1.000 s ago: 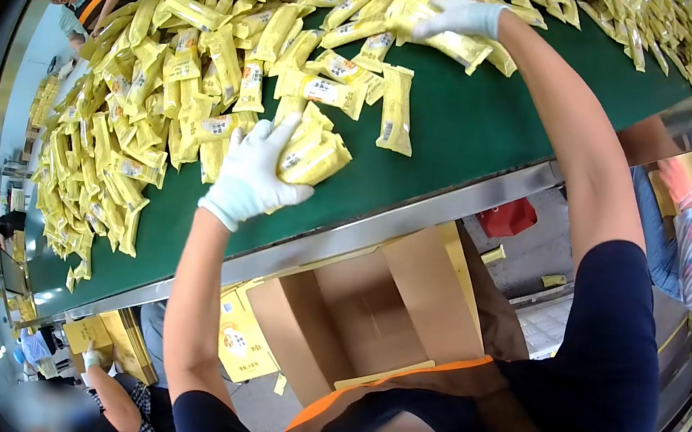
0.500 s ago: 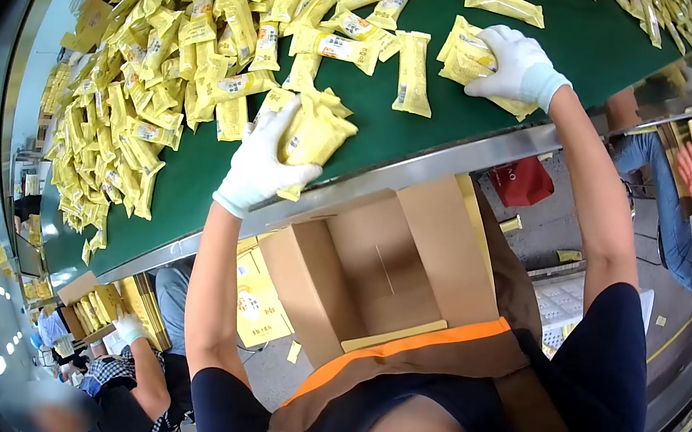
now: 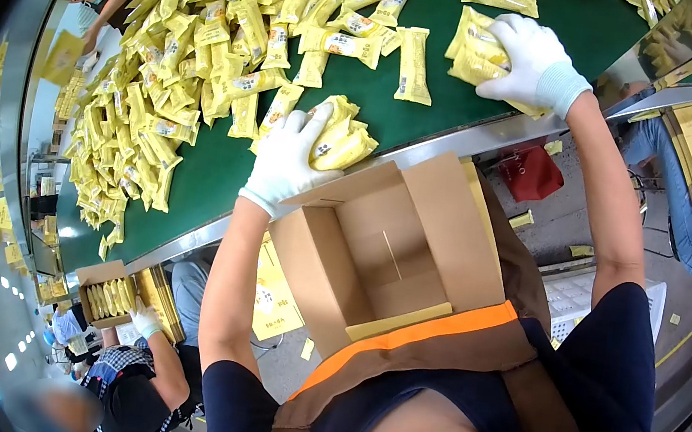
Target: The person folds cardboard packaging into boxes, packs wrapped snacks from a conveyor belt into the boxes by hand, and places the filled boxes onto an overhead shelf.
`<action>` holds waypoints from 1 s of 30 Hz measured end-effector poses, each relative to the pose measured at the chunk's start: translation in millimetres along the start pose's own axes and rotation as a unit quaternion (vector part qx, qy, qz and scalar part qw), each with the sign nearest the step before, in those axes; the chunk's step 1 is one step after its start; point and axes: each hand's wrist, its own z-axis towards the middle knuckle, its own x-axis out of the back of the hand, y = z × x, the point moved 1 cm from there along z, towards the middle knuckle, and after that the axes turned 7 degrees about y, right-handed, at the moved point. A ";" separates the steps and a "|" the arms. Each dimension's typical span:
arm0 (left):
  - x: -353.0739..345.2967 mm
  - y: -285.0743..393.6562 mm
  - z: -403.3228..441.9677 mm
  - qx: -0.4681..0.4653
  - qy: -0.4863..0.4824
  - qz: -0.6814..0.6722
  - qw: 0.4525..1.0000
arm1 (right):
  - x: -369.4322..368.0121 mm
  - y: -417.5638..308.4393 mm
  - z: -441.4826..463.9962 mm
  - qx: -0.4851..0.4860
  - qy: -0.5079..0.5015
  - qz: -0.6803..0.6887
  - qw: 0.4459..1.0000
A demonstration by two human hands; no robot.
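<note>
My left hand (image 3: 291, 157), in a white glove, is closed around a bunch of yellow wrapped snack packets (image 3: 343, 140) at the near edge of the green conveyor belt (image 3: 454, 113). Farther right, my gloved right hand (image 3: 530, 66) grips another small stack of yellow snack packets (image 3: 477, 49), its fingers curled over their right side. Between my arms an open cardboard box (image 3: 389, 251) stands below the belt edge, flaps spread and bare inside. One box flap overlaps the lower part of my left hand. A single packet (image 3: 416, 65) lies on the belt between both hands.
A large heap of yellow packets (image 3: 153, 97) covers the belt's left side. The metal belt rim (image 3: 451, 134) runs above the box. A co-worker's gloved hand (image 3: 146, 319) at lower left touches a filled box (image 3: 107, 295). A red bag (image 3: 531, 174) and white crate (image 3: 581, 310) are at right.
My left hand and its packets have moved right, toward the box. The box has risen slightly against the belt edge. My right hand keeps its stack, shifted slightly right in view.
</note>
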 end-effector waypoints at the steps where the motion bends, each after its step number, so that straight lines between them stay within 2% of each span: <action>1: -3.7 -0.3 -3.8 0.011 0.009 -0.028 1.000 | -5.5 4.6 0.2 -0.009 0.028 0.016 0.999; 4: -4.4 -8.0 -1.7 0.037 0.048 -0.113 0.992 | -36.7 13.5 5.7 -0.051 -0.014 0.064 0.997; 5: -8.0 -21.2 6.3 0.047 0.024 -0.132 0.990 | -42.1 14.9 5.0 -0.066 -0.027 0.075 0.995; 7: -5.0 -30.4 22.7 0.115 0.048 -0.335 0.934 | -35.6 11.1 3.4 -0.051 -0.028 0.113 0.992; 8: -2.2 -34.9 25.1 0.192 0.021 -0.446 0.874 | -32.3 8.3 2.0 -0.042 -0.025 0.129 0.990; 9: 0.1 -39.3 25.7 0.226 0.022 -0.489 0.842 | -28.2 6.5 1.7 -0.033 -0.021 0.144 0.989; 12: 9.5 -54.1 27.1 0.207 0.041 -0.534 0.819 | -18.8 0.9 -5.2 -0.021 -0.016 0.174 0.984; 15: 26.0 -58.2 28.1 0.175 -0.023 -0.563 0.807 | -30.3 5.7 -17.3 -0.026 -0.009 0.187 0.982; 17: 30.2 -43.1 32.7 0.158 -0.071 -0.482 0.859 | -30.8 3.5 -21.8 -0.024 -0.008 0.174 0.984; 18: 15.1 -49.8 38.4 0.143 -0.126 -0.396 0.898 | -30.8 1.5 -24.9 -0.022 -0.010 0.168 0.985; 19: 3.9 -46.5 40.1 0.126 -0.141 -0.282 0.941 | -30.3 0.9 -26.1 -0.021 -0.012 0.171 0.985; 21: -3.4 -37.0 37.6 0.085 -0.099 -0.177 0.976 | -26.3 2.2 -24.8 -0.024 -0.008 0.174 0.984; 22: 2.2 -19.2 36.1 0.056 -0.107 -0.060 0.991 | -18.8 1.5 -25.7 -0.008 0.026 0.143 0.989; 23: -6.1 -12.4 26.3 0.014 -0.053 0.026 0.998 | -7.1 0.1 -27.0 0.008 0.059 0.111 0.992; 25: -13.6 4.5 18.0 0.030 -0.021 0.030 0.999 | 5.2 -1.8 -25.1 0.028 0.117 0.068 0.990; 28: -17.3 12.0 14.1 0.076 0.062 -0.032 0.995 | -31.5 9.2 -14.1 0.006 0.095 0.050 0.994; 30: -17.6 7.6 21.1 0.099 0.002 0.030 0.995 | -52.8 5.5 -10.7 -0.025 0.044 0.009 0.999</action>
